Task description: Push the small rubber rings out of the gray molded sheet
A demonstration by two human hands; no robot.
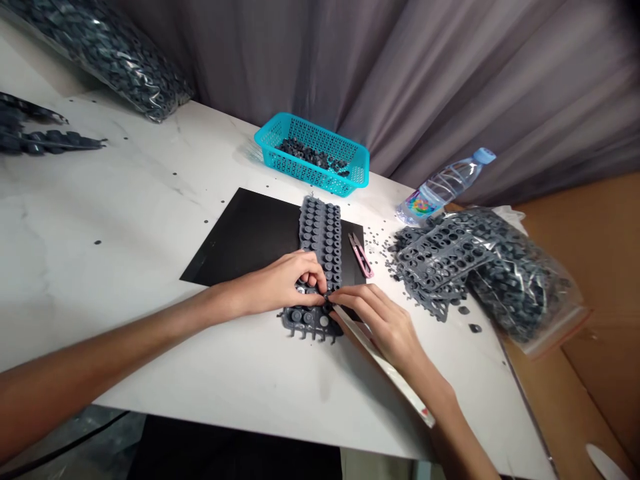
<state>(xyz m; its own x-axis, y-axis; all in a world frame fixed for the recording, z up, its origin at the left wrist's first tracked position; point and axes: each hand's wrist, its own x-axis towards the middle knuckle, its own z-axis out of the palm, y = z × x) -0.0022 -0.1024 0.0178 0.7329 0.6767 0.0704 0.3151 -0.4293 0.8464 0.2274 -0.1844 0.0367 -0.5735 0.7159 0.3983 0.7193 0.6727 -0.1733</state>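
Working at rubber sheet (320, 230), laid across black board (240, 233): left hand (290, 280) pinched small dark piece (327, 305), right hand (389, 320) alongside, grip unclear. Many rows seemingly remained; blue basket (300, 175) held some loose pieces (307, 153).

my left forearm (160, 337) is slanting in from the lower left, my right forearm (447, 410) from the lower right, both bare. my left hand (285, 283) is curling its fingers (314, 269) inward; my right hand (394, 329), back facing up, is pointing its fingers leftward, the tips of both nearly meeting.
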